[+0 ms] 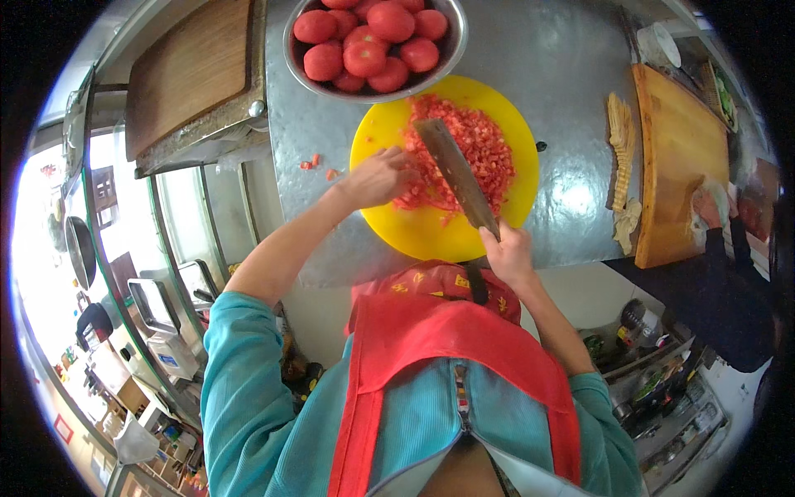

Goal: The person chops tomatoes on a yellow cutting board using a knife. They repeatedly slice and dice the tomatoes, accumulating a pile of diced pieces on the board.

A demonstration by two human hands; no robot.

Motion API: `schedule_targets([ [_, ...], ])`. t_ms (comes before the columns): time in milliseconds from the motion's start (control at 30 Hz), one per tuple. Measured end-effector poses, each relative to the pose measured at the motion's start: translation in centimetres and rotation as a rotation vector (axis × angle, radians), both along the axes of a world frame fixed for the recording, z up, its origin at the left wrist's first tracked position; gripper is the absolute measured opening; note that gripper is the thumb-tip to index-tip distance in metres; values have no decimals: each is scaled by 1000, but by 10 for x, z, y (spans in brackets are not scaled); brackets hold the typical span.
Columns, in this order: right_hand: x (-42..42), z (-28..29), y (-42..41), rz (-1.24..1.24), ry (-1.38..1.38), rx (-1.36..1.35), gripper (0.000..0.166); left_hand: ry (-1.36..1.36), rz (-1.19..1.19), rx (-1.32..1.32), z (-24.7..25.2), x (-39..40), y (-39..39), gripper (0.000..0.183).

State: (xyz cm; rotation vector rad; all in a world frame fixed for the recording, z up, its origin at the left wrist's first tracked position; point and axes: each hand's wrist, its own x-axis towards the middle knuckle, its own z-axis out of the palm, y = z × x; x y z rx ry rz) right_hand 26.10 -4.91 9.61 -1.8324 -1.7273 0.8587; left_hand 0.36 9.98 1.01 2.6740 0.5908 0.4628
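My right hand grips the handle of a cleaver, its broad blade slanting up and left across a heap of diced tomato. The heap lies on a round yellow cutting board. At the left edge of the heap, my left hand bends down against the red pieces; its fingertips are partly hidden, so whether it pinches any cannot be told. Beyond the board stands a metal bowl filled with several whole tomatoes.
A few tomato scraps dot the metal tabletop left of the board. Folded cloths lie beside a wooden board at right, where another person's hand touches a plastic bag. A wooden slab stands at upper left.
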Motion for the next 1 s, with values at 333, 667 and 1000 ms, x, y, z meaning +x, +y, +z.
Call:
schedule_targets([
  [333,3,-3,-8,-8,-39,-10,25,320,-93,157,14,45,-58,16],
  [667,8,-4,-6,-29,-30,-56,24,123,-26,-35,35,-4,-16,46],
  [1000,-9,-8,-5,61,-239,-118,24,123,247,-106,-9,5,-48,55],
])
